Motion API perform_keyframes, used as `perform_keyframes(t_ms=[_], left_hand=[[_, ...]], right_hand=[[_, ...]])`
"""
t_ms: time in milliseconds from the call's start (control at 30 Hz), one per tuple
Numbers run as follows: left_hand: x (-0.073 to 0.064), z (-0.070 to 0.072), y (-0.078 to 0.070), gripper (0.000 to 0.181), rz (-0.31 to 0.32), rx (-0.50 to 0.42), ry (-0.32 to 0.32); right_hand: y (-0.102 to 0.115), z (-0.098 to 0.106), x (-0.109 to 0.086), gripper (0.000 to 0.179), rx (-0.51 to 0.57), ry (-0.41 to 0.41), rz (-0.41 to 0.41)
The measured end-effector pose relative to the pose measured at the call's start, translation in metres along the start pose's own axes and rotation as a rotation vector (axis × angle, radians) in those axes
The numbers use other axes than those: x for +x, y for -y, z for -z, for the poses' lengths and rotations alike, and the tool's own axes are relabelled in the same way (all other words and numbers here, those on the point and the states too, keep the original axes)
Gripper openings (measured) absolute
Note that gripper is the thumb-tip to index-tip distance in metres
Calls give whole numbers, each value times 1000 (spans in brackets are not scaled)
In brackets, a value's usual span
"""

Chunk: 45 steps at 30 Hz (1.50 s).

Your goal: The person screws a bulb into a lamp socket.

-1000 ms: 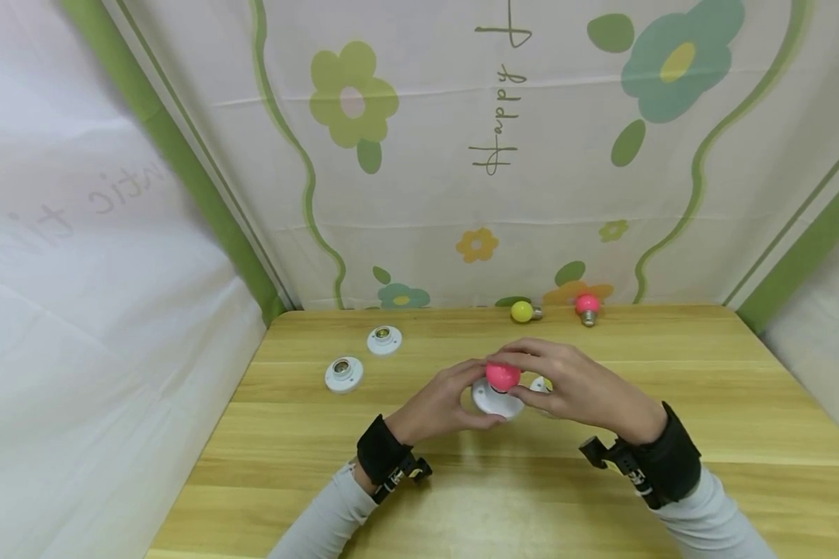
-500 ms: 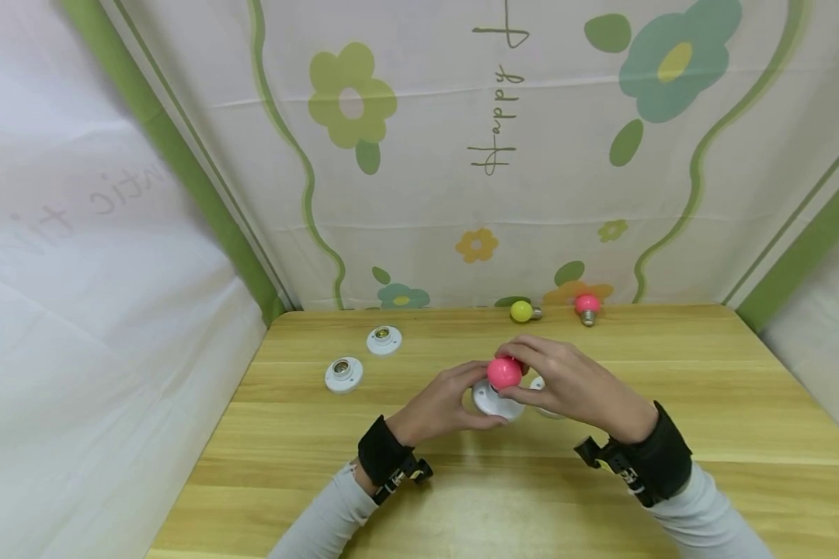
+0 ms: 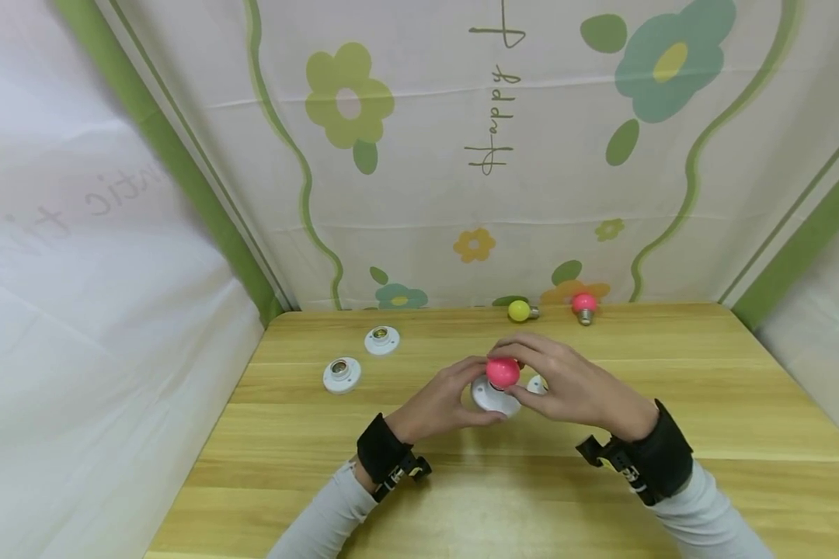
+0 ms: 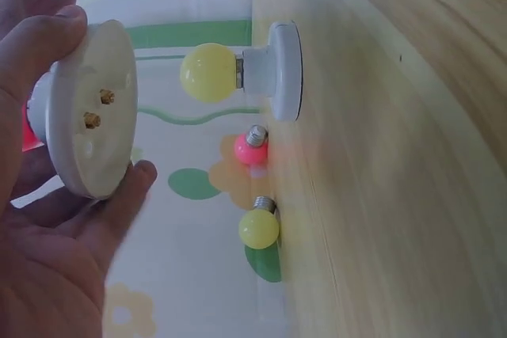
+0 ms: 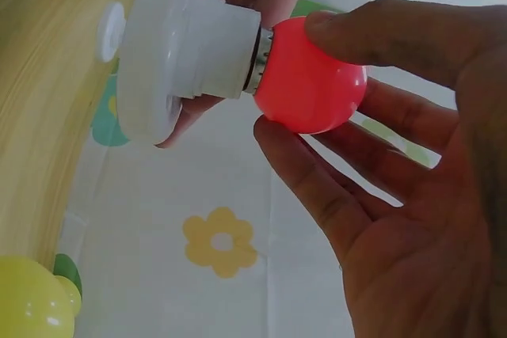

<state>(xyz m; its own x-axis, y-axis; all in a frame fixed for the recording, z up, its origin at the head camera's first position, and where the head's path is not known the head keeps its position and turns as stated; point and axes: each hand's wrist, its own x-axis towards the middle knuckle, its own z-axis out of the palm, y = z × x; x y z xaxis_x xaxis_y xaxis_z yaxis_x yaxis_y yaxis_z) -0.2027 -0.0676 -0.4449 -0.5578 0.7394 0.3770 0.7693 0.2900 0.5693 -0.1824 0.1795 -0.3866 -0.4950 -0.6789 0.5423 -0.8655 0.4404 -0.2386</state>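
Between both hands, raised off the table, is a white round lamp holder (image 3: 489,399) with a pink light bulb (image 3: 503,374) in its socket. My left hand (image 3: 435,404) grips the holder by its disc base, thumb and fingers at the rim. Its hollow underside with two brass screws faces the left wrist camera. My right hand (image 3: 575,382) holds the bulb's globe with thumb and fingertips. In the right wrist view, a narrow band of metal cap (image 5: 260,61) shows between globe and socket; the rest of the cap is hidden inside.
Beside the hands stands another holder (image 4: 287,73) carrying a yellow bulb (image 4: 210,73), mostly behind the right hand in the head view. Two bulbless holders (image 3: 342,376) sit at left. A loose yellow bulb (image 3: 520,311) and pink bulb (image 3: 584,303) lie along the table's back edge.
The right hand's fingers opened back a little from the bulb, then closed over its globe again. The left hand and the lamp holder stay nearly in place.
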Motion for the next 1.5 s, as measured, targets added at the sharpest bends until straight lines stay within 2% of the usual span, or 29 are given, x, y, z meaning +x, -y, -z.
perform_keyframes(t_ms=[133, 233, 433, 667, 900, 1100, 1267, 1500], left_hand=[[1, -2, 4, 70, 46, 61, 25], [3, -3, 6, 71, 107, 92, 50], [7, -7, 15, 72, 189, 69, 94], [16, -14, 28, 73, 269, 37, 176], [24, -20, 39, 72, 311, 70, 232], [29, -26, 45, 67, 342, 65, 239], [30, -28, 49, 60, 347, 57, 250], [30, -29, 51, 60, 348, 53, 258]], right_hand=[[-1, -2, 0, 48, -32, 10, -16], [-3, -6, 0, 46, -51, 31, -37], [-9, -15, -2, 45, -53, 82, -88], [-20, -25, -9, 42, -73, 117, -131], [-33, -32, -14, 40, -87, 153, -167], [-40, -40, -17, 41, -118, 162, -183], [-42, -45, -19, 40, -147, 172, -185], [-42, -48, -20, 40, -187, 178, -192]])
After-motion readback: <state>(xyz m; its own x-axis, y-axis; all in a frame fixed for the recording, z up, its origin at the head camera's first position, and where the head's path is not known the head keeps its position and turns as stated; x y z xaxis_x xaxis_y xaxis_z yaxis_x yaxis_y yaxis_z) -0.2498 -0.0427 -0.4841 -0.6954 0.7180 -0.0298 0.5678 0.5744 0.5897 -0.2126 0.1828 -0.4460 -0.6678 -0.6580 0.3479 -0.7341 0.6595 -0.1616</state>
